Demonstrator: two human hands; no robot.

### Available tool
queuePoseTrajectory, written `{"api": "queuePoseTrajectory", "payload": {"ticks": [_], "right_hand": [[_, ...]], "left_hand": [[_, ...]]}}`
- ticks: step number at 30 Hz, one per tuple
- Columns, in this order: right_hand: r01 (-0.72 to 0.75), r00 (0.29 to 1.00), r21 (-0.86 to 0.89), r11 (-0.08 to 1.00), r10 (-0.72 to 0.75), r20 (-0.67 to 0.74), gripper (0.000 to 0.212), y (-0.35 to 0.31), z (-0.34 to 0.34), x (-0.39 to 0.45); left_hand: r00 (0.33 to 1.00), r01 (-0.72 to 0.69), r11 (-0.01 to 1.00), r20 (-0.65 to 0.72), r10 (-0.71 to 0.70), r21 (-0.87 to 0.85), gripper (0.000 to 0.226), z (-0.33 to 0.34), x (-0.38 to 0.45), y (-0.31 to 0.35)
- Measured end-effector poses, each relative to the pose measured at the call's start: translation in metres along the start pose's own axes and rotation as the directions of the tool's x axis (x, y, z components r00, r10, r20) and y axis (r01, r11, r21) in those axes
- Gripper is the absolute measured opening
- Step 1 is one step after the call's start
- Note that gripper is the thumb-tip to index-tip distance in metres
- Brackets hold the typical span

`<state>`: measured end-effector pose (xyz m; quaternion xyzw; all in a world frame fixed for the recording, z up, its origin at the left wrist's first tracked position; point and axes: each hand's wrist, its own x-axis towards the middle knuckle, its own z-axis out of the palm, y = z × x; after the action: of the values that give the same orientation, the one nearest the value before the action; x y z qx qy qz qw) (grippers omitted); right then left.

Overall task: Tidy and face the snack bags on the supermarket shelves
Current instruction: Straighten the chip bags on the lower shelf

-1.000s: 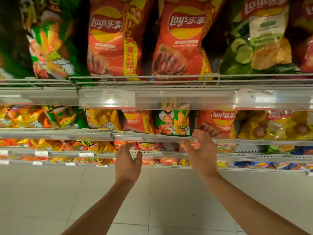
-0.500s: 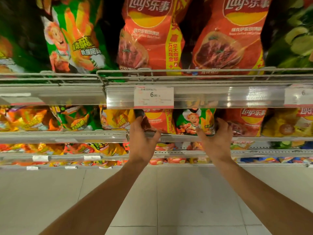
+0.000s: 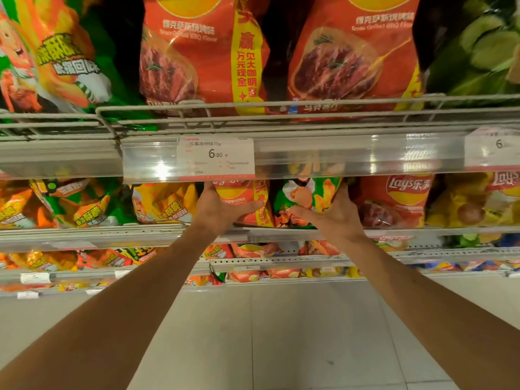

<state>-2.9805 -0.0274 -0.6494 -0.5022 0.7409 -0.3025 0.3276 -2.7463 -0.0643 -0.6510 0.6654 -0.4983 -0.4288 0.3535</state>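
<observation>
The price rail (image 3: 337,153) hides my fingertips and the tops of the orange bag (image 3: 244,202) and green bag (image 3: 306,204) just below it. The small print on the price tag (image 3: 215,157) clipped to that rail is too blurred to read. Above the rail, the frame's top edge cuts off the big barbecue bags (image 3: 202,52).

Head view, close, facing shelves (image 3: 197,237), angled down.
</observation>
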Motion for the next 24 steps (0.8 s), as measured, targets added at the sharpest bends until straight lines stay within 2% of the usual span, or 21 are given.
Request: {"api": "queuePoseTrajectory", "payload": {"ticks": [3,6,13,18,24], "right_hand": [[-0.012,0.999,-0.024,1.000,0.011,-0.034,0.094,-0.002,0.003,0.001],[-0.040,0.997,-0.024,0.999,0.038,-0.062,0.091,-0.004,0.005,0.003],[-0.028,0.991,0.013,1.000,0.029,-0.129,0.082,-0.014,0.007,-0.009],[0.026,0.987,0.017,1.000,-0.023,-0.156,0.075,-0.023,-0.006,-0.023],[-0.035,0.991,0.078,0.996,0.044,-0.125,0.074,0.001,-0.025,-0.060]], "left_hand": [[1.000,0.027,1.000,-0.002,-0.027,0.006,0.109,0.002,0.005,-0.001],[0.999,0.024,0.996,-0.022,-0.026,-0.084,0.103,0.001,0.004,-0.001],[0.999,-0.015,0.987,-0.035,0.010,-0.157,0.094,-0.010,-0.008,0.003],[0.998,-0.037,0.994,-0.053,0.031,-0.099,0.090,-0.018,-0.015,0.010],[0.998,-0.037,0.997,-0.061,0.033,-0.066,0.092,-0.014,-0.027,0.016]]}}
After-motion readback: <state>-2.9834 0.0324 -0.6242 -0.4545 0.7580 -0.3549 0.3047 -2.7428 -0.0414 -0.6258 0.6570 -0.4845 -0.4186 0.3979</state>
